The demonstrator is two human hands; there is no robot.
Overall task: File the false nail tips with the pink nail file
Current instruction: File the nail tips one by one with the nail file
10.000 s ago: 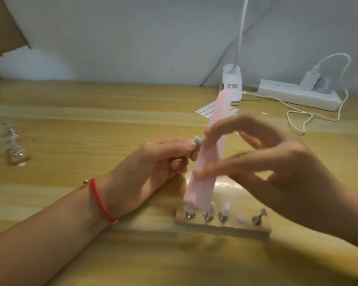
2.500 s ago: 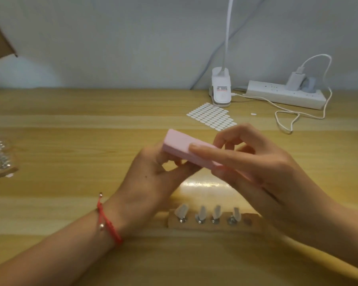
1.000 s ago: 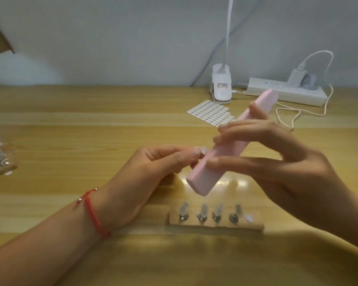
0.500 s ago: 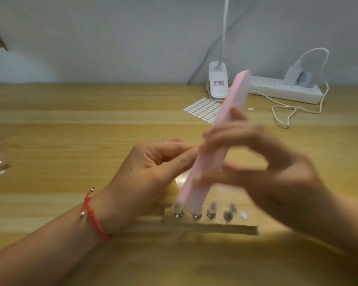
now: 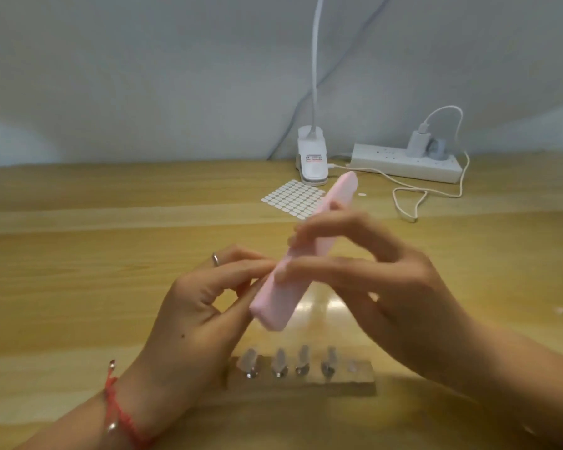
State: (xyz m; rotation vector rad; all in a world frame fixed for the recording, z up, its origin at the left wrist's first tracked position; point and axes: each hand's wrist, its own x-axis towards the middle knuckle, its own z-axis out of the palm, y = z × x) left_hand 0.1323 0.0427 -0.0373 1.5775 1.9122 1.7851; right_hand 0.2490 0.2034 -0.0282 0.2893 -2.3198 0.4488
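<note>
The right hand [image 5: 381,287] grips the pink file [image 5: 275,306] at frame centre, its long axis slanting lower left to upper right, lower end against the left hand [image 5: 195,306], pinched on something hidden; more nail tips [image 5: 278,360] stand just below

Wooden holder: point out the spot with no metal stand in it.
The rightmost spot; the other four each carry a metal stand with a nail tip.
</note>
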